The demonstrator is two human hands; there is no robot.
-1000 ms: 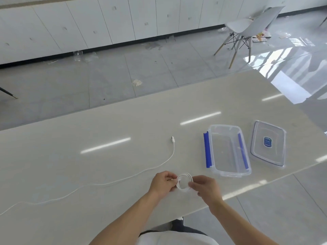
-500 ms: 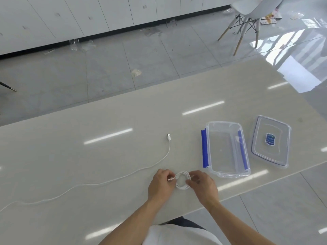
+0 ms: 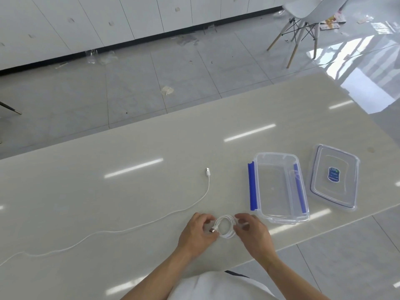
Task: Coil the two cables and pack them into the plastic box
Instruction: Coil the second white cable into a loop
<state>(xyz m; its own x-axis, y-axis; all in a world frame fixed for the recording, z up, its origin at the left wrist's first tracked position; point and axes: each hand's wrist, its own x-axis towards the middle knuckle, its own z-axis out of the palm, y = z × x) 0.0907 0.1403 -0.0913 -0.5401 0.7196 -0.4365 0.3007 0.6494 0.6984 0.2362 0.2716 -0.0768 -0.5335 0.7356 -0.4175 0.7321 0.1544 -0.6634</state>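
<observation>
A small coil of white cable (image 3: 226,228) sits near the table's front edge, held between both hands. My left hand (image 3: 195,231) pinches its left side, where a USB plug sticks out. My right hand (image 3: 252,231) grips its right side. A second white cable (image 3: 134,227) lies uncoiled across the table, running from the far left edge up to its USB plug (image 3: 208,171). The clear plastic box (image 3: 279,217) with blue side clips stands open to the right of my hands, with nothing in it.
The box's clear lid (image 3: 334,176) with a blue label lies flat to the right of the box. The pale table (image 3: 129,148) ends just below my hands. A white chair (image 3: 303,18) stands on the floor far right.
The coil has come down onto the table and both hands have closed in around it. The view has tilted downward. The long cable has not moved.
</observation>
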